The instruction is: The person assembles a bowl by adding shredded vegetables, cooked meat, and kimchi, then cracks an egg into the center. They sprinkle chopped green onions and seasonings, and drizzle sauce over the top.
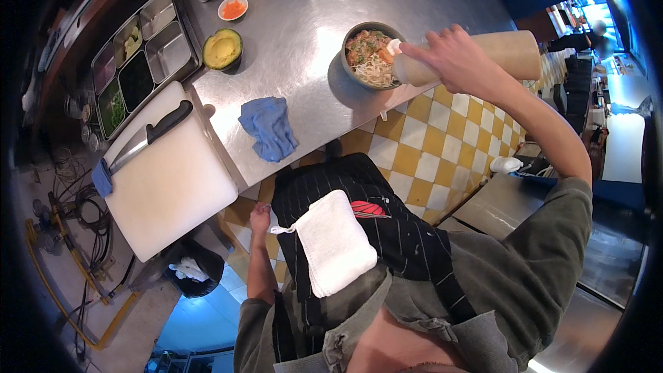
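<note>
My right hand [456, 62] is wrapped round a squeeze bottle [510, 54] with pale contents. The bottle lies nearly level, its white tip over the right side of a dark bowl [350, 72]. In the bowl are pale shredded strands [373, 69] and an orange-brown, green-flecked topping [366, 47]. Whether anything flows from the tip cannot be made out. Low beside my apron [297, 197], my left hand [260, 218] hangs with its fingers curled, apparently holding nothing. Left of the bowl, a halved avocado [223, 50] and a crumpled blue cloth [268, 129] rest on the steel counter [297, 41].
A knife [155, 135] lies on the white cutting board [173, 179] at the left. Behind it stand metal ingredient pans [168, 52]. A small dish of orange bits [233, 8] sits farther back. Below the board is a black bin [200, 280]. Another person [587, 40] appears far right.
</note>
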A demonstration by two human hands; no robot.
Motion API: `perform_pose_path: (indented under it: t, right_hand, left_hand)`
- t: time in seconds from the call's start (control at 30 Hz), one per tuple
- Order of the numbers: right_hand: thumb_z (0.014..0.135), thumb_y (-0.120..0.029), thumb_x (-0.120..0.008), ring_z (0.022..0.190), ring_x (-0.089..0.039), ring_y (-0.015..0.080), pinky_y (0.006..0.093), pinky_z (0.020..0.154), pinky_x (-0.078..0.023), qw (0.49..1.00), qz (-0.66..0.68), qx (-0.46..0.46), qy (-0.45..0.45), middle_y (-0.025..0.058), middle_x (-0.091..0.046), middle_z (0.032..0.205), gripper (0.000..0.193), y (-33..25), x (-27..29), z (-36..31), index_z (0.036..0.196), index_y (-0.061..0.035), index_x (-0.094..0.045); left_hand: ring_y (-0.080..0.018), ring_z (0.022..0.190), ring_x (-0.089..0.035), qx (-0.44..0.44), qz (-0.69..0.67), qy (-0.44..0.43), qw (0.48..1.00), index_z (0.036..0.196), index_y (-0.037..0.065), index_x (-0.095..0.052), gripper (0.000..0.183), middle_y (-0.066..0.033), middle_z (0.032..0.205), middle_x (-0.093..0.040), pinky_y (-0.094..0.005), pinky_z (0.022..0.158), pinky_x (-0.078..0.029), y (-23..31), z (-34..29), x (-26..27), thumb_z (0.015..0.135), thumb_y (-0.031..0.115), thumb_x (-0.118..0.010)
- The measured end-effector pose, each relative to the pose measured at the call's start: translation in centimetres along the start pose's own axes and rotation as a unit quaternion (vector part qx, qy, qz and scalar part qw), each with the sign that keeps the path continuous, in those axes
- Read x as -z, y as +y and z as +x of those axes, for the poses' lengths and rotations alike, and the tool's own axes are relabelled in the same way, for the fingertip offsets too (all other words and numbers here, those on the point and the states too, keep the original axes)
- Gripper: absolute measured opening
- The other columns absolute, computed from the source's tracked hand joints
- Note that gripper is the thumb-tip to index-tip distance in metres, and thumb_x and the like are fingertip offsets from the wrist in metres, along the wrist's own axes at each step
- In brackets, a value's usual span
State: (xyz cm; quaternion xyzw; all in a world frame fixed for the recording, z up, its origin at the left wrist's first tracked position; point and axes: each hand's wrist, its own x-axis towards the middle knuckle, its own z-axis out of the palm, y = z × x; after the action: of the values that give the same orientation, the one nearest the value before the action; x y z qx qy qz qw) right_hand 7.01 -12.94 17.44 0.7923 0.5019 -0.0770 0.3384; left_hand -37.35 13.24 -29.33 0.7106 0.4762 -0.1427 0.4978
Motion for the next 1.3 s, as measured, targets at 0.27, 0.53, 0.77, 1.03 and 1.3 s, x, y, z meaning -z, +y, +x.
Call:
perform_pose_path:
  t: [0.27, 0.53, 0.77, 1.03, 1.3]
  right_hand:
    - [0.066, -0.006, -0.065, 0.084, -0.060, 0.0277, 0.0371, 0.072, -0.044, 0.996, 0.030, -0.066, 0.047, 0.0132, -0.057, 0.093, 0.076, 1.2, -1.8, 0.3, 0.136, -0.0212, -0.041]
    - [0.061, -0.026, -0.077, 0.105, -0.057, 0.0355, 0.0421, 0.093, -0.044, 0.846, 0.452, -0.266, 0.099, 0.0195, -0.056, 0.115, 0.093, -3.9, -7.3, -4.6, 0.142, -0.0172, -0.033]
    - [0.064, -0.027, -0.081, 0.115, -0.051, 0.0249, 0.0363, 0.097, -0.042, 0.494, 0.750, -0.295, 0.326, 0.0152, -0.051, 0.126, 0.093, -11.4, -11.7, -4.8, 0.139, -0.0021, -0.031]
    - [0.061, -0.030, -0.082, 0.108, -0.057, 0.0279, 0.0391, 0.093, -0.046, 0.511, 0.657, -0.220, 0.508, 0.0136, -0.056, 0.118, 0.085, -15.4, -0.9, 8.5, 0.130, -0.0073, -0.037]
    - [0.063, -0.033, -0.082, 0.116, -0.051, 0.0362, 0.0411, 0.099, -0.041, 0.573, 0.664, -0.245, 0.413, 0.0204, -0.048, 0.126, 0.102, -14.1, 3.3, 16.6, 0.139, -0.0099, -0.018]
  left_hand:
    - [-0.0208, 0.081, -0.065, -0.004, -0.030, -0.013, 0.999, 0.106, 0.006, -0.065, 0.030, -0.0112, 0.086, -0.070, -0.0333, 0.077, -0.049, -4.1, 2.8, 0.0, 0.080, 0.022, -0.065]
    - [-0.0204, 0.082, -0.066, -0.054, 0.014, -0.013, 0.998, 0.106, 0.007, -0.066, 0.028, -0.0123, 0.085, -0.070, -0.0316, 0.076, -0.050, -3.6, 2.8, 1.4, 0.080, 0.018, -0.065]
    - [-0.0220, 0.084, -0.067, -0.171, 0.076, -0.178, 0.966, 0.100, 0.007, -0.066, 0.023, -0.0117, 0.088, -0.069, -0.0328, 0.076, -0.051, 3.2, 0.6, 7.4, 0.080, 0.017, -0.060]
    - [-0.0283, 0.090, -0.065, -0.217, 0.165, -0.259, 0.927, 0.098, 0.005, -0.064, 0.023, -0.0148, 0.094, -0.067, -0.0362, 0.081, -0.049, 13.8, -2.2, 11.4, 0.086, 0.022, -0.056]
    - [-0.0311, 0.089, -0.064, -0.264, 0.240, -0.249, 0.901, 0.097, 0.003, -0.064, 0.023, -0.0169, 0.093, -0.066, -0.0373, 0.080, -0.049, 21.9, -6.7, 9.1, 0.085, 0.023, -0.059]
